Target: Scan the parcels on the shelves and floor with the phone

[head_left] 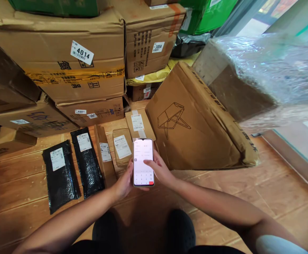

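A smartphone (143, 161) with a lit white screen is held upright over the wooden floor. My left hand (124, 183) grips its left edge from behind, fingers wrapped round it. My right hand (161, 171) holds the right edge, with the thumb lying across the screen. Just beyond the phone lie small cardboard parcels (121, 146) with white labels. Left of them are two black plastic mailers (60, 173), also labelled.
Stacked cardboard boxes, one labelled 4014 (81, 53) and one 3004 (158, 46), fill the back. A large flat box with a line drawing (193, 120) leans at the right. A plastic-wrapped package (270, 74) sits far right. My knees (143, 229) are below.
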A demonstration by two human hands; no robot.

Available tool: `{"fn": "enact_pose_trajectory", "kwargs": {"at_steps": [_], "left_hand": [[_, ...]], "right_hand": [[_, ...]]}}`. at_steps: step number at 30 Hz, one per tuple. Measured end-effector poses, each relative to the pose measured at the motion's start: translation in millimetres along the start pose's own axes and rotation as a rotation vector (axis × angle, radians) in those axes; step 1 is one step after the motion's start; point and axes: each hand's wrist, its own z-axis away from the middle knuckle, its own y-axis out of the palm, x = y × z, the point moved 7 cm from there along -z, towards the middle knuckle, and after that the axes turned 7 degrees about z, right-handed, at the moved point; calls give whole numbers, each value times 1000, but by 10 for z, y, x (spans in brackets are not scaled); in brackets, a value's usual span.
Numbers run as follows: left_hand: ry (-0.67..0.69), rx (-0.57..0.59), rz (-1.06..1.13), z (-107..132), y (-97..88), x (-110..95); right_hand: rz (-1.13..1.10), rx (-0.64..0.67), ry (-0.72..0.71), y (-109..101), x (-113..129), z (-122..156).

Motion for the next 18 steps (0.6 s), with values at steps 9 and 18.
{"fn": "enact_pose_trajectory", "kwargs": {"at_steps": [9,18], "left_hand": [[-3,-30,32,53,-17,7],[-28,8,82,66,-6,23]], "right_hand": [[73,191,-12,-49,-152,192],[30,182,18,-34,-191,178]]}}
